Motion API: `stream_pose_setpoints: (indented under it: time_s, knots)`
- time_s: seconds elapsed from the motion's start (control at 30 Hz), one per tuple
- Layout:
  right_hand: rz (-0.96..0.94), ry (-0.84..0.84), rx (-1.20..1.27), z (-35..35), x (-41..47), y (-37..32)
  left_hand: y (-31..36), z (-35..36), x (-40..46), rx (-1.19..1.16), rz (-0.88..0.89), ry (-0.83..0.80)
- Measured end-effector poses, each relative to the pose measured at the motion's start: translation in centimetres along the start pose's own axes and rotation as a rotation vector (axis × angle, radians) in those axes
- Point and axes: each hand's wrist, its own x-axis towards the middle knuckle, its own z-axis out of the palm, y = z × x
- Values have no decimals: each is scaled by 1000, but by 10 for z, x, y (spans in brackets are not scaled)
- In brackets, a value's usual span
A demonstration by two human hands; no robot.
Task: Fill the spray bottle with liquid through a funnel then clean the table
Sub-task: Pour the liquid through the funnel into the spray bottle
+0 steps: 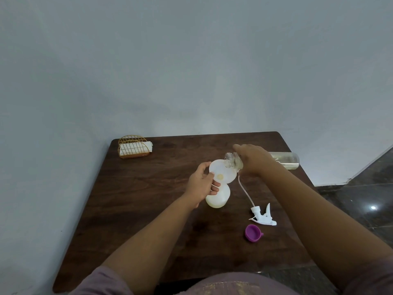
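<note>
The clear bottle [261, 159] lies nearly level in the air over the far right of the desk [148, 209], its long axis running left to right, base out to the right and open threaded mouth pointing left and slightly down over the rim of the white funnel [221, 172]. Pale yellow liquid sits along its lower side. The right hand [252, 159] is curled round the bottle's neck end from above, covering its middle.

The funnel stands with its wide bowl facing up, a small yellowish pool at its centre, on the spray bottle [219, 198], which stands upright beneath it with pale liquid inside. The left hand [204, 182] pinches the funnel's left rim, thumb above and fingers below.

Nearer the person, to the right, the white trigger sprayer [262, 216] lies on its side, its thin tube trailing back toward the funnel. Just in front of it is 1 purple cap [253, 233], opening up.
</note>
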Motion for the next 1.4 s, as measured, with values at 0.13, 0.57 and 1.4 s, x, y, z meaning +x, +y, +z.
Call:
stream_pose_setpoints:
  time_s: [0.13,0.57,1.4]
  knots:
    - [0,2,-1,1,0,0,0,0,0,7,2,-1]
    - [5,4,-18,0,0,0,0,0,1,12,4,-2]
    - [-8,23,-1,1,-1,-2,-1,1,3,4,-6,4]
